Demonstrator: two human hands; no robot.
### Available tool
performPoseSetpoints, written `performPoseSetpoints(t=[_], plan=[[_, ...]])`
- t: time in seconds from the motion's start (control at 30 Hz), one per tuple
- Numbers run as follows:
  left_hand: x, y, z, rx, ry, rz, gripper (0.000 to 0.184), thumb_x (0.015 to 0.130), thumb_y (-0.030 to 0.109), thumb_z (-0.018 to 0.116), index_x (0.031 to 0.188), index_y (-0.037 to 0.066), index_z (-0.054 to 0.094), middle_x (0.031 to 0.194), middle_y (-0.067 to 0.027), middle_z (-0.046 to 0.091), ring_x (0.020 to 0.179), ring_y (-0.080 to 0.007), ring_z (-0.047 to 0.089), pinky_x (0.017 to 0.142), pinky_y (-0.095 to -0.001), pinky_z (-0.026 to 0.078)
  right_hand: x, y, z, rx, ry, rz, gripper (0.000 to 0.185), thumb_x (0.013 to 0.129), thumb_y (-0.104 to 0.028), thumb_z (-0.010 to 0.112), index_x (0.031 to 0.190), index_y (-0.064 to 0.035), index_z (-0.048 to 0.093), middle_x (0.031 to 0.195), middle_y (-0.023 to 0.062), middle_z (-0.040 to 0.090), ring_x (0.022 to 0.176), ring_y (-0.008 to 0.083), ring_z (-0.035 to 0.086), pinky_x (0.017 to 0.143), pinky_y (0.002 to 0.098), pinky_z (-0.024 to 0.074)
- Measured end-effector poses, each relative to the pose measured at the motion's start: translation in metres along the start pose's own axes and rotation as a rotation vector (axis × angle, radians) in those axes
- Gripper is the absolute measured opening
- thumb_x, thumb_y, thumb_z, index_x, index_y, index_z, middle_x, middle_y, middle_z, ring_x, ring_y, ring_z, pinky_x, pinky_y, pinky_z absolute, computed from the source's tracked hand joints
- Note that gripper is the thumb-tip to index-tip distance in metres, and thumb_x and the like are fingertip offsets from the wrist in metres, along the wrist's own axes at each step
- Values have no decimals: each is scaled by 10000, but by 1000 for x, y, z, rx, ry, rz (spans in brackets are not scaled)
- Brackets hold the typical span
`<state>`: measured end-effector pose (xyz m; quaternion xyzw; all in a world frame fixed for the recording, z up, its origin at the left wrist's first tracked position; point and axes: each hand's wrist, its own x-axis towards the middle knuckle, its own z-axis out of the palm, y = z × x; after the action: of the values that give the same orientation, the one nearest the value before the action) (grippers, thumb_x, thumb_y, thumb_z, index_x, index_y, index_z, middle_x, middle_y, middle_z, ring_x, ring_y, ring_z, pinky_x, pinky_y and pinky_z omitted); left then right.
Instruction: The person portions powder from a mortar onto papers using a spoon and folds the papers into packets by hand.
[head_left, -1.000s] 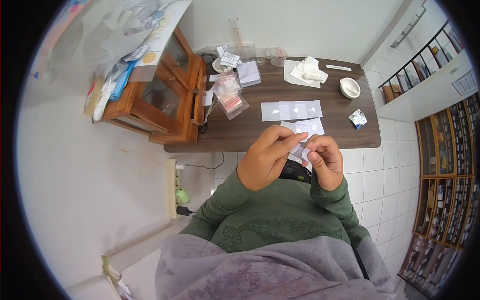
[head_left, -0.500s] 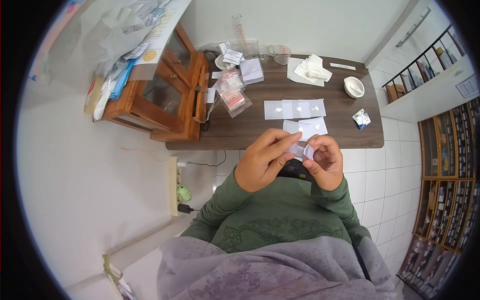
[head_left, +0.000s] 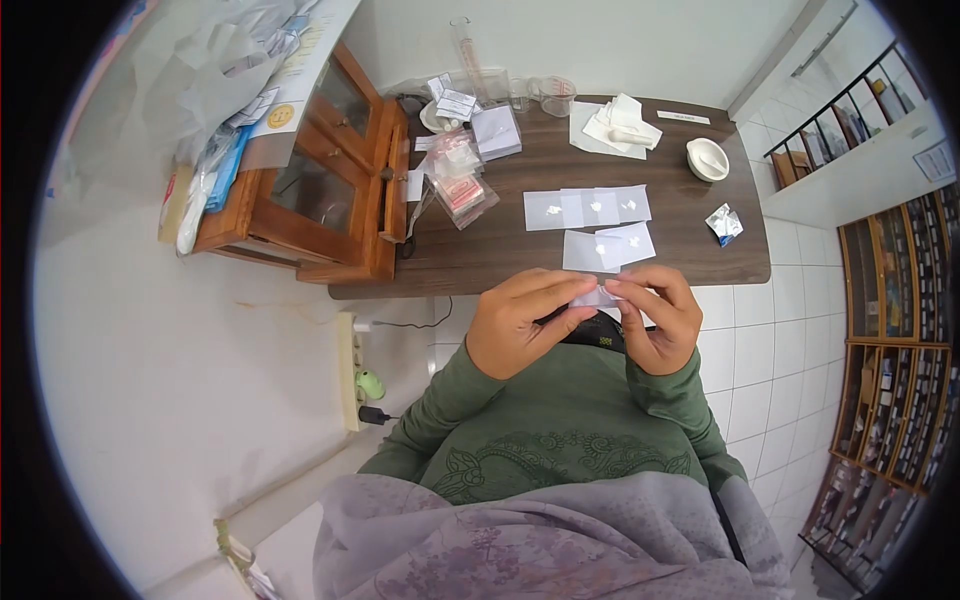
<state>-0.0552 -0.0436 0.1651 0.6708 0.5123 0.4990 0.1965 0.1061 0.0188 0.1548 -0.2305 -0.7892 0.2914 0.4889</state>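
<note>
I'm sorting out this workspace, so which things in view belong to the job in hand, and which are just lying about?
Likely in the job:
- small folded paper, between left hand and right hand
- five sheets with white dabs

Apparently just lying about:
- clear measuring jug
- large plastic bag
- black adapter

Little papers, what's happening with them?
A person's left hand and right hand pinch a small piece of paper, seemingly folded. Five paper sheets lie on the table, each with a small white heap, perhaps powder. A white bowl and a silvery packet sit to their right.
</note>
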Motion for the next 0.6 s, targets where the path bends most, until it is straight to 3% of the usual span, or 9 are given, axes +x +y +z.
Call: performPoseSetpoints(t=[0.2, 0.3, 0.6], plan=[[3, 5, -2, -73, 22, -86, 235, 681, 48, 662, 902, 3, 599, 895, -120, 615, 769, -194, 594, 671, -264, 460, 1, -1, 1, 11, 22, 12, 277, 639, 93, 588, 894, -14, 610, 804, 86, 558, 686, 184, 559, 596, 252, 455], [4, -1, 0, -118, 66, -12, 219, 683, 66, 657, 889, 35, 591, 885, -96, 613, 729, -211, 588, 633, -270, 468, 4, -1, 2, 56, 44, -34, 233, 633, 96, 593, 842, -4, 606, 801, 93, 566, 704, 193, 571, 594, 256, 458], [3, 0, -2, -143, 64, -60, 180, 692, 58, 651, 860, 35, 592, 871, -90, 618, 709, -190, 592, 622, -250, 464, 8, -6, -3, 54, -12, -34, 215, 606, 104, 609, 798, 9, 590, 802, 93, 574, 720, 212, 579, 601, 273, 462]])
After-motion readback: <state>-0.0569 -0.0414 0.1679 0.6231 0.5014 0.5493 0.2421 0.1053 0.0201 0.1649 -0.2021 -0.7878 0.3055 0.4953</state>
